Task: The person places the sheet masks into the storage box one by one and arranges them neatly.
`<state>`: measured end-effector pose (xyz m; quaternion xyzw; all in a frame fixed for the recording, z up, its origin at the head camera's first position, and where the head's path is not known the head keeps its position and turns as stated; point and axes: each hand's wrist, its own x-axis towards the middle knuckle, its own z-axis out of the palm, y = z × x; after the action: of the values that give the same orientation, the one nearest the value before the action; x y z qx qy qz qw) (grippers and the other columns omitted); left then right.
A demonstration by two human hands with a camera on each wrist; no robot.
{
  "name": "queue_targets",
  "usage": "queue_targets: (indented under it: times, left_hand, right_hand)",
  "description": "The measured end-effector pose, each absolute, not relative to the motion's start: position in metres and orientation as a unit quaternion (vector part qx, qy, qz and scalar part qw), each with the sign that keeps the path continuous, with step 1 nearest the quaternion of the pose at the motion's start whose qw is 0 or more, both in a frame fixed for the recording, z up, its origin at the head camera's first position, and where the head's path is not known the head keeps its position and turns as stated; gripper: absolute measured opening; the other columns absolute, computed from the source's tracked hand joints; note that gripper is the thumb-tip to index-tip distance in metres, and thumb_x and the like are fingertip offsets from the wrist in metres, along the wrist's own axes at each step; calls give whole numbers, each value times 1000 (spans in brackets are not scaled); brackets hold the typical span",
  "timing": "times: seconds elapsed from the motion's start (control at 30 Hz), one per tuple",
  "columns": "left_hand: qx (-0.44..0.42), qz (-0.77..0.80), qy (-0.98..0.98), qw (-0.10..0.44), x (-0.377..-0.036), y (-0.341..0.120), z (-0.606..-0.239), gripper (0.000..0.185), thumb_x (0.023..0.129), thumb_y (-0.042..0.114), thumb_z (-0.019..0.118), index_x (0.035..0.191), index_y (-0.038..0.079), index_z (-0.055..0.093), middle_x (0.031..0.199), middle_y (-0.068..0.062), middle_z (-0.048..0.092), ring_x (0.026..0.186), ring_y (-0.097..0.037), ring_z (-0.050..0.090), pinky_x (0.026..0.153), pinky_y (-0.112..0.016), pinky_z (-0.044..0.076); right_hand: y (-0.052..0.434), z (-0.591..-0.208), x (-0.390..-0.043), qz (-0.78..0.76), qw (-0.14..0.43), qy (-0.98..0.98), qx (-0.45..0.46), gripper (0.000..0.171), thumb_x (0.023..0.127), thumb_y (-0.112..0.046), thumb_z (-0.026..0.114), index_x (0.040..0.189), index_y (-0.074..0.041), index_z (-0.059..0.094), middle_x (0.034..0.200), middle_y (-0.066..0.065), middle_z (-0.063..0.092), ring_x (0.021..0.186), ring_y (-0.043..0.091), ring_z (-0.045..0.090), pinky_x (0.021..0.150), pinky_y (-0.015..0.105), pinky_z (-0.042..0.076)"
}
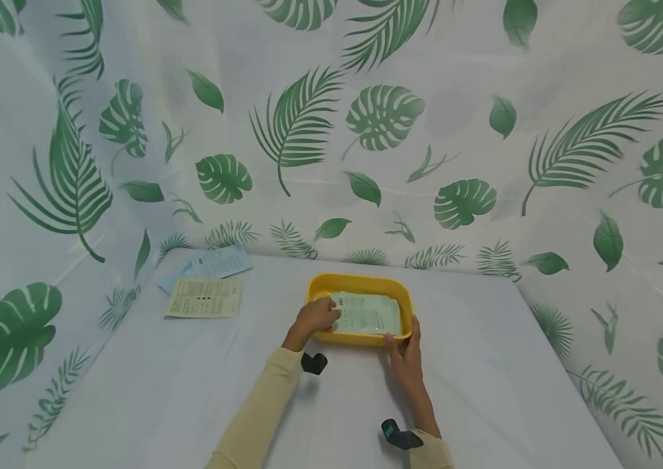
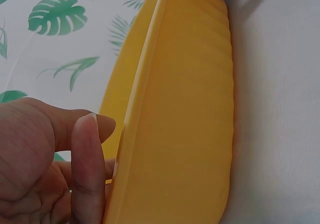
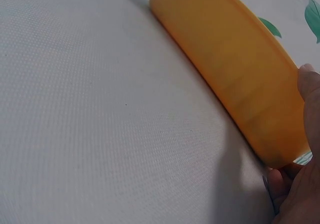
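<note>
A yellow plastic basin stands on the white table, with pale green printed packets stacked flat inside it. My left hand reaches over the basin's left end, its fingertips at the left edge of the packets. In the left wrist view the thumb and fingers of this left hand are bent close to the rim; the basin wall hides whether they pinch a packet. My right hand grips the front right corner of the basin, thumb at the rim and fingers around the outer side, as the right wrist view also shows.
At the table's back left lie a pale yellow printed packet and light blue printed packets, partly overlapping. White cloth with green leaf prints hangs behind and beside the table. Dark wrist-camera mounts sit at both wrists.
</note>
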<state>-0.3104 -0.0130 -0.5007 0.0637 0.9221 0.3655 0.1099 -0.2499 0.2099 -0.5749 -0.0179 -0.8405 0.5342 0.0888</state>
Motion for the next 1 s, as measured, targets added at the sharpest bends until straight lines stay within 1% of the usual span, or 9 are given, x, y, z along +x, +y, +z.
queue_targets:
  times: [0.17, 0.33, 0.4, 0.5, 0.57, 0.67, 0.73, 0.87, 1.0]
  left_hand:
    - [57, 377, 917, 114, -309, -16, -495, 40, 98, 26, 56, 129, 1, 60, 120, -14, 68, 73, -14, 70, 98, -45, 46]
    - [34, 394, 912, 109, -308, -22, -494, 36, 98, 25, 57, 126, 2, 61, 118, -13, 67, 70, -13, 68, 96, -44, 48]
    - [33, 412, 904, 112, -309, -25, -495, 36, 98, 25, 57, 126, 2, 60, 120, -14, 67, 68, -11, 67, 91, -41, 51]
    - [37, 446, 886, 124, -311, -28, -498, 36, 98, 24, 57, 126, 2, 59, 125, -15, 65, 66, -9, 64, 78, -32, 56]
    - [42, 460, 877, 135, -312, -30, -499, 37, 98, 24, 57, 127, 2, 58, 129, -16, 63, 64, -8, 63, 70, -27, 57]
    - [53, 450, 879, 150, -315, -34, -500, 39, 98, 25, 56, 129, 2, 57, 130, -16, 62, 64, -7, 59, 67, -23, 54]
    - [66, 439, 881, 164, -317, -37, -500, 41, 99, 26, 55, 132, 1, 55, 123, -15, 65, 63, -7, 56, 68, -23, 54]
    - [110, 436, 871, 196, -323, -37, -501, 46, 100, 26, 53, 137, -1, 50, 97, -11, 65, 57, -8, 51, 64, -22, 51]
    - [143, 427, 867, 215, -328, -25, -504, 46, 100, 26, 53, 137, 0, 50, 86, -7, 62, 56, -8, 50, 61, -20, 48]
  right_hand:
    - [207, -577, -255, 546, 98, -832, -12, 83, 100, -30, 56, 157, -17, -3, 163, 19, 7, 151, 35, 13, 119, 51, 19]
    - [201, -579, -259, 544, 98, -833, 2, 83, 100, -31, 56, 157, -15, -2, 163, 19, 7, 151, 35, 13, 118, 50, 22]
    - [200, -578, -260, 545, 102, -832, 5, 83, 100, -30, 56, 157, -14, -1, 163, 20, 8, 150, 36, 14, 118, 51, 22]
    - [198, -577, -260, 546, 102, -832, 1, 82, 100, -29, 56, 157, -14, -1, 163, 20, 8, 151, 36, 13, 118, 51, 20]
    - [198, -577, -260, 547, 101, -831, -3, 83, 99, -28, 57, 157, -14, 0, 163, 21, 8, 150, 37, 13, 118, 52, 20]
    - [196, -578, -260, 543, 93, -835, -5, 83, 99, -30, 57, 157, -15, -1, 163, 20, 8, 151, 37, 11, 118, 53, 18]
    - [194, -578, -261, 544, 89, -834, -2, 84, 99, -31, 57, 157, -14, -1, 163, 20, 7, 151, 37, 11, 119, 52, 19]
    - [197, -576, -259, 552, 73, -831, -3, 84, 100, -32, 55, 157, -16, -5, 164, 18, 5, 151, 35, 14, 118, 49, 21]
    - [209, -574, -255, 551, 64, -832, -18, 86, 100, -35, 54, 157, -19, -9, 164, 16, 1, 151, 34, 12, 118, 50, 22]
